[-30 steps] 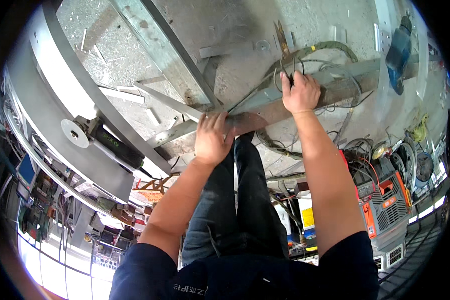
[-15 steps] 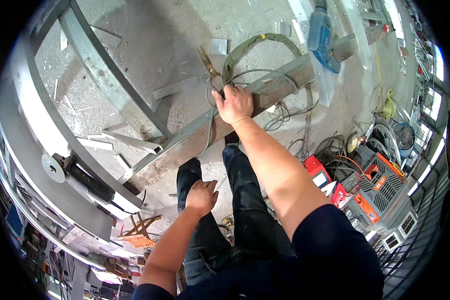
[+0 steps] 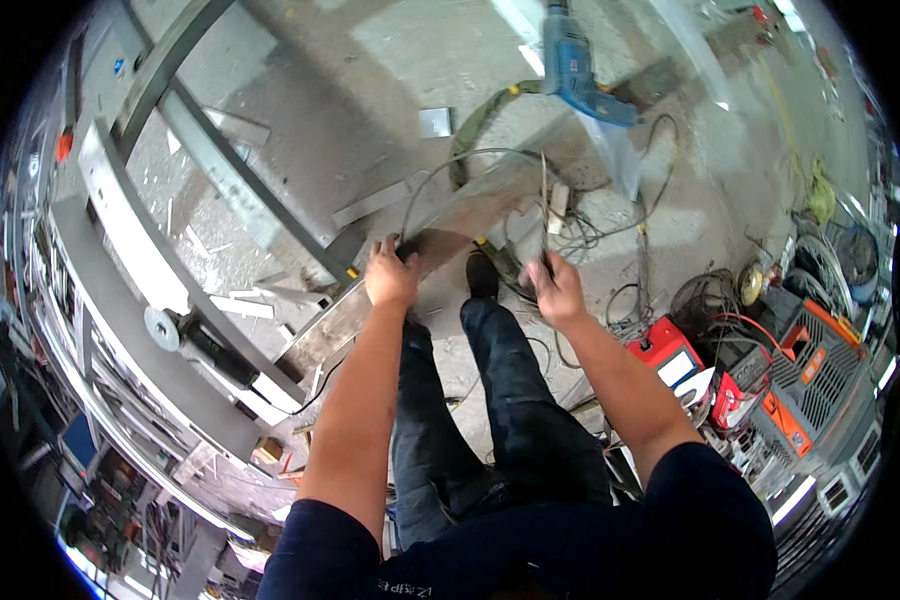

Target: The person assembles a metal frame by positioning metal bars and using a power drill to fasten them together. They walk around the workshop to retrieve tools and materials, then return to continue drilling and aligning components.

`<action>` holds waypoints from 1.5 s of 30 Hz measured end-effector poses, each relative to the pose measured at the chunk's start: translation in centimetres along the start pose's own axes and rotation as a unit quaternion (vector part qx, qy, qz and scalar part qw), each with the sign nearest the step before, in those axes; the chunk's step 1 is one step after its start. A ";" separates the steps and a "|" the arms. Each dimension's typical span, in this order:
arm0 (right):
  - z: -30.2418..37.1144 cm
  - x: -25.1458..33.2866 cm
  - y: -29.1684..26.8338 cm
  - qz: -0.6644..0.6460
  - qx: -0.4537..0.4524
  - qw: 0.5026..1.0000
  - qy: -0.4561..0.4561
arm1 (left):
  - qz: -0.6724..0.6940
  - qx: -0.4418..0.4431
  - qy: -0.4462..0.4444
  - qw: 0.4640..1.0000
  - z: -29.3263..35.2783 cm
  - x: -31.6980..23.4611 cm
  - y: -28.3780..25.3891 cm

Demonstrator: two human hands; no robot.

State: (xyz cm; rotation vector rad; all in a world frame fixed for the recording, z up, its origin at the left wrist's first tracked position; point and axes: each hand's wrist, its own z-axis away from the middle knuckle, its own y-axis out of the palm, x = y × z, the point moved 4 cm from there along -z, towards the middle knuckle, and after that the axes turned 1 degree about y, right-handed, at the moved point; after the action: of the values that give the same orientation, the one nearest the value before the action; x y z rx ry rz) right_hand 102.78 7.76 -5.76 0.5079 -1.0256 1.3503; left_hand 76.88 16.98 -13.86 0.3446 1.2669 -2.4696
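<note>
My right hand [image 3: 556,292] is closed round a welding clamp [image 3: 544,215], seen nearly edge-on and slightly blurred, its narrow end pointing away from me. To the left, my left hand [image 3: 390,274] is closed at the near end of a thin grey cable [image 3: 448,166], above the long steel beam [image 3: 470,215]. The cable arcs from its fingers over the beam towards the right; the exact grip is partly hidden. A thicker green-sleeved cable [image 3: 478,125] lies beyond the beam, and part of it shows near my right hand.
A blue power drill [image 3: 575,75] rests at the far right of the beam. On the left, an angle grinder [image 3: 205,345] lies on pale metal profiles [image 3: 135,225]. Loose cable [image 3: 585,235], a red machine [image 3: 665,352] and a grey-orange machine [image 3: 810,365] stand right. Metal offcuts [image 3: 435,123] litter the floor.
My right hand has moved right and nearer with the clamp, off the beam. My left hand has gone from my leg forward to the cable. The view has shifted.
</note>
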 end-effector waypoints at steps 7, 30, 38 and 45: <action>13.9 -9.3 -13.0 0.088 -0.030 0.985 0.147 | -0.333 0.277 0.244 0.867 5.7 -4.5 5.6; 40.3 -21.8 -12.3 -0.179 -0.253 0.887 0.341 | 0.381 0.117 0.139 0.906 -9.3 -33.1 -3.2; 29.5 -1.9 -19.5 -0.151 -0.148 0.959 0.190 | 0.420 0.287 0.092 0.856 19.1 -17.8 -12.6; 17.6 12.7 -6.5 -0.449 0.099 0.881 0.110 | 0.290 0.149 0.129 0.937 31.2 -14.3 -18.0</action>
State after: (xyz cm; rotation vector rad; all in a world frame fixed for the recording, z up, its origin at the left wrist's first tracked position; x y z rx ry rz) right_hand 102.33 -0.93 15.18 0.8310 -0.3521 0.6407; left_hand 80.79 3.96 22.39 0.9926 0.7179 -2.1267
